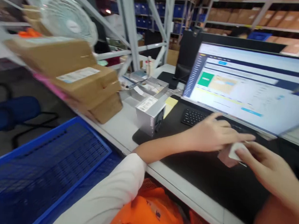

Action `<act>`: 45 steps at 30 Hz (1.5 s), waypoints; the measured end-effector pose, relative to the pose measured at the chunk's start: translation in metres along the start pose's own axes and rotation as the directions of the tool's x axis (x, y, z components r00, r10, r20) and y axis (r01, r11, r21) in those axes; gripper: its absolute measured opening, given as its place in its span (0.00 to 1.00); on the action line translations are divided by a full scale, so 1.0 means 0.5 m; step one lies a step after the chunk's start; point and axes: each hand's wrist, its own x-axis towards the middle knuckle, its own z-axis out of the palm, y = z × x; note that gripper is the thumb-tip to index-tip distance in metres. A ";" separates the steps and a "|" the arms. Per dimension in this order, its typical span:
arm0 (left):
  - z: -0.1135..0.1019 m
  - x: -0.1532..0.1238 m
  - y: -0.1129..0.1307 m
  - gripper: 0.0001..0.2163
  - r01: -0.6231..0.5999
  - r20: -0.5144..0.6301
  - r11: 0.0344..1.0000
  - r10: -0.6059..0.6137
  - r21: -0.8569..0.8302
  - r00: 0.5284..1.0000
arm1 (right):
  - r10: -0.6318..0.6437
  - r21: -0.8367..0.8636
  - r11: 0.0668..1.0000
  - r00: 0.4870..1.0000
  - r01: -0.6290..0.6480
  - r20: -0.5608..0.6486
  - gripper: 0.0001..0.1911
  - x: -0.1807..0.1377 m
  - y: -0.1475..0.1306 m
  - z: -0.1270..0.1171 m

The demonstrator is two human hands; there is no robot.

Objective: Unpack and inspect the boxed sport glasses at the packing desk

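Observation:
Over the black desk mat (196, 180), both hands meet at a small pinkish-brown box (228, 158) with a white label (237, 150) on its near side. My left hand (214, 133) reaches across from the left and is closed at the top of the box, its thumb hidden. My right hand (268, 163) pinches the label end between thumb and fingers. Just beyond my left hand lies a black keyboard (192, 117), partly covered by it. A lit monitor (237, 86) stands behind both hands.
A silver-grey box (150, 117) with a barcode label stands left of my forearm, near yellow notes (170, 106) and a grey tray (153, 87). Brown cartons (91, 89) are stacked at the desk's left edge. A blue crate (50, 160) sits lower left; a fan (69, 21) stands behind.

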 end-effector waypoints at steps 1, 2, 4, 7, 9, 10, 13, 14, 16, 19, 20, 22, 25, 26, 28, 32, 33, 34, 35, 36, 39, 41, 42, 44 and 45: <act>0.008 0.001 -0.002 0.21 0.015 -0.028 0.999 -0.016 -0.034 0.999 | -0.004 0.039 0.999 0.991 -0.001 0.135 0.27 0.002 -0.031 -0.004; 0.017 0.002 -0.005 0.22 0.030 -0.053 0.997 -0.034 -0.070 0.998 | -0.026 0.094 0.996 0.975 0.005 0.220 0.29 0.005 -0.053 -0.007; 0.032 0.005 -0.016 0.21 0.057 -0.098 0.988 -0.072 -0.142 0.993 | -0.012 0.205 0.978 0.976 -0.034 0.217 0.29 0.011 -0.072 -0.011; 0.037 0.007 -0.036 0.16 0.100 -0.157 0.974 -0.133 -0.202 0.979 | -0.015 0.313 0.949 0.989 -0.033 0.150 0.25 0.012 -0.056 -0.028; 0.029 0.005 -0.046 0.13 0.140 -0.197 0.969 -0.180 -0.205 0.964 | -0.093 0.330 0.944 0.974 0.021 0.205 0.22 0.012 -0.041 -0.048; 0.024 0.004 -0.048 0.13 0.155 -0.213 0.967 -0.198 -0.201 0.957 | -0.139 0.335 0.941 0.958 0.049 0.249 0.22 0.014 -0.037 -0.056; 0.018 0.002 -0.039 0.12 0.156 -0.232 0.972 -0.194 -0.174 0.953 | -0.223 0.356 0.931 0.903 0.086 0.366 0.22 0.021 -0.041 -0.062; 0.021 0.003 -0.031 0.12 0.141 -0.224 0.978 -0.174 -0.156 0.959 | -0.220 0.348 0.934 0.902 0.085 0.371 0.23 0.023 -0.046 -0.056; 0.028 0.006 -0.015 0.12 0.102 -0.185 0.988 -0.123 -0.117 0.975 | -0.150 0.301 0.952 0.936 0.050 0.318 0.26 0.026 -0.055 -0.036; 0.036 0.008 -0.006 0.12 0.076 -0.139 0.992 -0.090 -0.104 0.986 | -0.068 0.289 0.957 0.966 -0.007 0.248 0.29 0.030 -0.053 -0.019; 0.035 0.008 -0.009 0.13 0.093 -0.141 0.990 -0.108 -0.108 0.984 | -0.091 0.301 0.954 0.962 0.009 0.257 0.28 0.031 -0.046 -0.023; 0.029 0.005 -0.023 0.12 0.144 -0.163 0.983 -0.162 -0.114 0.973 | -0.172 0.309 0.948 0.938 0.075 0.301 0.26 0.036 -0.029 -0.041; 0.025 0.002 -0.035 0.12 0.181 -0.192 0.978 -0.198 -0.099 0.961 | -0.216 0.296 0.949 0.908 0.109 0.358 0.25 0.044 -0.012 -0.068; 0.027 0.003 -0.033 0.12 0.179 -0.197 0.980 -0.193 -0.088 0.961 | -0.216 0.305 0.947 0.902 0.100 0.373 0.25 0.045 -0.012 -0.069; 0.038 0.005 -0.021 0.12 0.148 -0.185 0.987 -0.157 -0.063 0.970 | -0.204 0.338 0.939 0.900 0.068 0.385 0.26 0.046 -0.020 -0.057; 0.058 0.012 0.005 0.13 0.073 -0.123 0.996 -0.078 -0.048 0.989 | -0.107 0.321 0.947 0.963 0.022 0.248 0.29 0.044 -0.036 -0.021; 0.058 0.012 0.004 0.12 0.075 -0.128 0.996 -0.081 -0.056 0.988 | -0.108 0.297 0.954 0.970 0.040 0.218 0.29 0.044 -0.033 -0.020; 0.054 0.012 0.001 0.12 0.089 -0.139 0.994 -0.097 -0.065 0.986 | -0.128 0.278 0.958 0.969 0.067 0.210 0.28 0.044 -0.026 -0.025; 0.049 0.011 -0.004 0.11 0.111 -0.150 0.991 -0.120 -0.073 0.981 | -0.158 0.272 0.958 0.961 0.094 0.227 0.27 0.045 -0.018 -0.034; 0.042 0.009 -0.010 0.11 0.136 -0.158 0.988 -0.147 -0.078 0.976 | -0.185 0.274 0.955 0.948 0.112 0.258 0.26 0.045 -0.009 -0.045; 0.027 0.005 -0.019 0.11 0.198 -0.172 0.978 -0.207 -0.068 0.963 | -0.207 0.304 0.947 0.919 0.102 0.337 0.25 0.045 0.001 -0.068; 0.028 0.006 -0.013 0.11 0.185 -0.166 0.981 -0.191 -0.052 0.967 | -0.194 0.303 0.949 0.923 0.090 0.332 0.24 0.043 -0.010 -0.062; 0.032 0.007 -0.006 0.11 0.166 -0.151 0.985 -0.171 -0.044 0.974 | -0.179 0.289 0.953 0.936 0.089 0.302 0.24 0.041 -0.019 -0.053; 0.043 0.011 0.008 0.11 0.129 -0.106 0.991 -0.132 -0.034 0.986 | -0.138 0.228 0.969 0.972 0.093 0.191 0.25 0.038 -0.035 -0.033; 0.047 0.012 0.013 0.12 0.117 -0.089 0.992 -0.120 -0.038 0.989 | -0.125 0.190 0.977 0.982 0.097 0.138 0.25 0.037 -0.040 -0.026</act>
